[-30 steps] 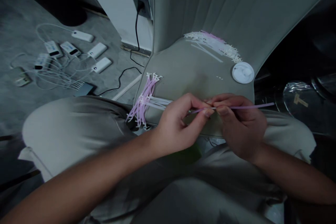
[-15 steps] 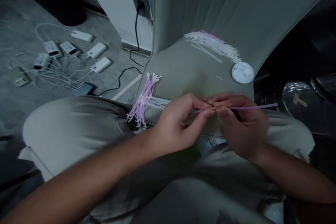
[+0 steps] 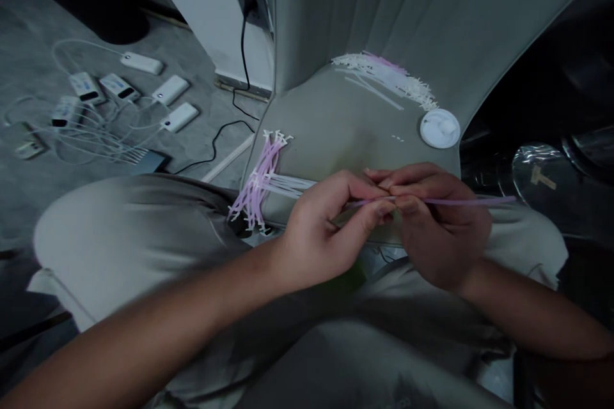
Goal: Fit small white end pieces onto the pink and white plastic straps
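Note:
Over the front of a grey chair seat [image 3: 321, 134], my left hand [image 3: 330, 223] and my right hand [image 3: 439, 227] meet fingertip to fingertip. Both pinch one thin purple plastic strip [image 3: 472, 201], whose long end sticks out to the right past my right hand. The spot where the fingertips meet is hidden by the fingers. Left of my left hand lies a bundle of purple strips [image 3: 261, 182] with small white end pieces. Several white strips [image 3: 288, 185] run from that bundle to behind my left hand.
At the seat's back lies a pile of white and purple strips [image 3: 388, 77]. A round white lid [image 3: 440, 128] with small white pieces sits at its right end; tiny white bits [image 3: 397, 138] lie nearby. Power banks [image 3: 180, 117] and tangled cables [image 3: 105, 140] cover the floor at left.
The view has shifted slightly, moving the scene a little left. The purple strip's free end now points lower and reaches farther right. Both hands still pinch it.

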Tool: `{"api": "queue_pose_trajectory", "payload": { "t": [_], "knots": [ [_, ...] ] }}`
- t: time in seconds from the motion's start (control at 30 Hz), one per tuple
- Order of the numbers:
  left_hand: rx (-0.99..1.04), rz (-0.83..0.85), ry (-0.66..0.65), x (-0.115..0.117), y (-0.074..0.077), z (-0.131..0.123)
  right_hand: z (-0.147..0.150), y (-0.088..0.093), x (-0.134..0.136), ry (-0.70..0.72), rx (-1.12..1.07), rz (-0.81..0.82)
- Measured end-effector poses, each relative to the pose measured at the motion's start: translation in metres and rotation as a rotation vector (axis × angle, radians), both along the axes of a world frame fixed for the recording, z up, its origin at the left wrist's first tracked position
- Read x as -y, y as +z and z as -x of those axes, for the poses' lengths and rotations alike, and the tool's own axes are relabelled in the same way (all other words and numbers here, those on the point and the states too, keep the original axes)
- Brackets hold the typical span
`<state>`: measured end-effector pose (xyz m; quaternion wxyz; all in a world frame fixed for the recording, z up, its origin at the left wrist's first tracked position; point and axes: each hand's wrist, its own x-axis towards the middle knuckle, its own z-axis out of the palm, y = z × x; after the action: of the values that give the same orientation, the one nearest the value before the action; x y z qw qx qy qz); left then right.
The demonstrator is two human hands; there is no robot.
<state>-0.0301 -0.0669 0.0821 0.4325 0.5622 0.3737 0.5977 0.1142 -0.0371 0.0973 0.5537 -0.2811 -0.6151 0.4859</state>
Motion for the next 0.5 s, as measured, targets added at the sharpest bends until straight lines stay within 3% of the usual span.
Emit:
{"api": "queue_pose_trajectory", "payload": {
  "t": [0.27,0.5],
  "knots": [
    [-0.087,-0.064,0.032,-0.004,0.003,0.005,0.000,0.002,-0.003,-0.025,0.019,-0.042],
    [-0.117,-0.059,0.056,-0.001,0.007,0.007,-0.011,0.009,-0.006,0.034,0.189,-0.083]
  ]
}}
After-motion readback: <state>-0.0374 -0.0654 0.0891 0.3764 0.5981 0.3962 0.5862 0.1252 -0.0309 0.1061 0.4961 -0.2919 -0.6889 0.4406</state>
